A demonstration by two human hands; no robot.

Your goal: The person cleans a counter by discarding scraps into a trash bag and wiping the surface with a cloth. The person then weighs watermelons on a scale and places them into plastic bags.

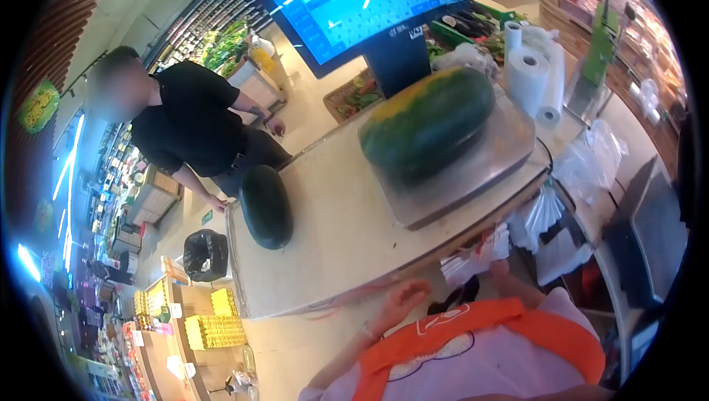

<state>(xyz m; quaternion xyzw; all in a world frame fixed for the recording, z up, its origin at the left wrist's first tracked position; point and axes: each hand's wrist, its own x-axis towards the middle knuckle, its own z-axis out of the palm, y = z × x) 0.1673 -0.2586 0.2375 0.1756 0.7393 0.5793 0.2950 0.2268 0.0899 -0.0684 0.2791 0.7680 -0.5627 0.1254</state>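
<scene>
My left hand [405, 302] is in front of the counter's near edge, its fingers loosely bent and apart, with nothing visible in it. My right hand [505, 274] is beside a bundle of white bags with red print [476, 255] below the counter edge; its fingers are mostly hidden. A large green watermelon with a yellow patch [428, 122] lies on the metal scale plate [473, 179]. Farther left, a smaller dark watermelon [266, 207] rests on the counter [332, 231]. Neither hand touches a watermelon.
A lit scale screen [362, 6] stands behind the plate. Plastic bag rolls [527, 70] stand at right, near loose clear bags [591, 153]. Across the counter stands a person in black [193, 109], one hand near its edge. A black-lined bin [205, 255] and yellow egg trays [214, 331] are at left.
</scene>
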